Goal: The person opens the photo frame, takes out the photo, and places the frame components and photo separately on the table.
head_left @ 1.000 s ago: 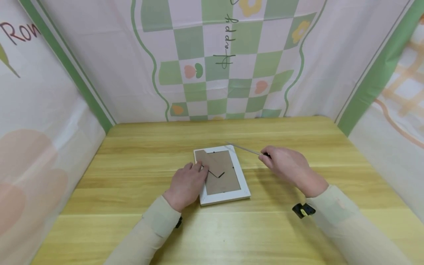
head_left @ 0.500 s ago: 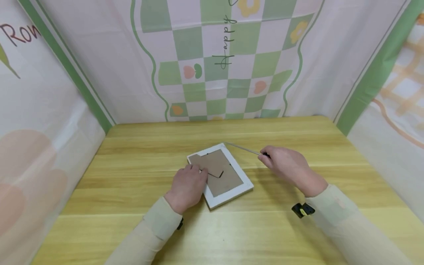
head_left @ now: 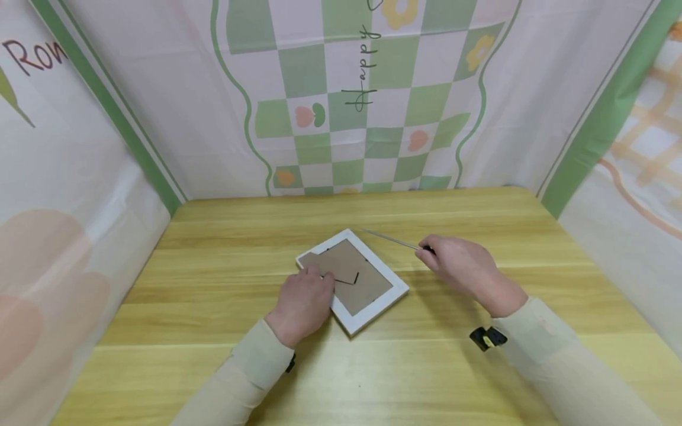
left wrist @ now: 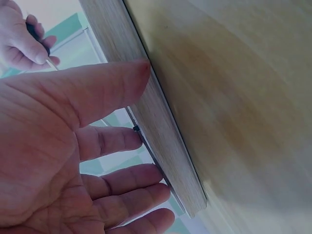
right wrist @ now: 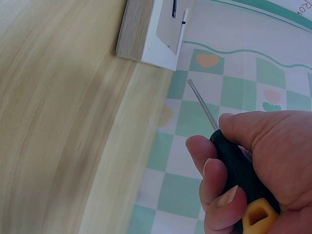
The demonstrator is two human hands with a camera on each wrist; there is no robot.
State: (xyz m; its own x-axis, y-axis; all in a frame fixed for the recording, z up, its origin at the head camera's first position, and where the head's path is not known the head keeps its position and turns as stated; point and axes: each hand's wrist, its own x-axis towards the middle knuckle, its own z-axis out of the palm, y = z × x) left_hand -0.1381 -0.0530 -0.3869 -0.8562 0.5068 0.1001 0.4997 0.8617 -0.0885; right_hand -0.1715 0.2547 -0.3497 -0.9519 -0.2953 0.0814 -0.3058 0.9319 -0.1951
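Observation:
A white picture frame point(head_left: 373, 313) lies face down on the wooden table, set at a slant. Its brown backing board point(head_left: 364, 290) shows, with small dark tabs around the opening and a bent dark line across it. My left hand point(head_left: 302, 302) holds the frame's left edge. In the left wrist view the thumb point(left wrist: 122, 83) presses the wooden side edge, while the fingers reach over the back. My right hand point(head_left: 463, 266) grips a screwdriver point(right wrist: 239, 165) with a dark handle, a yellow end and a flat tip. The tip is just off the frame's far corner, apart from it.
The wooden table point(head_left: 224, 236) meets a patterned cloth wall point(head_left: 348, 148) at the back. More printed cloth hangs on the left point(head_left: 80, 177) and right point(head_left: 629, 207) sides. Black straps point(head_left: 487, 338) sit at the wrists.
The frame has turned counterclockwise under my left hand, so its far corner has swung left and its near corner right. My right hand and the screwdriver have stayed nearly still.

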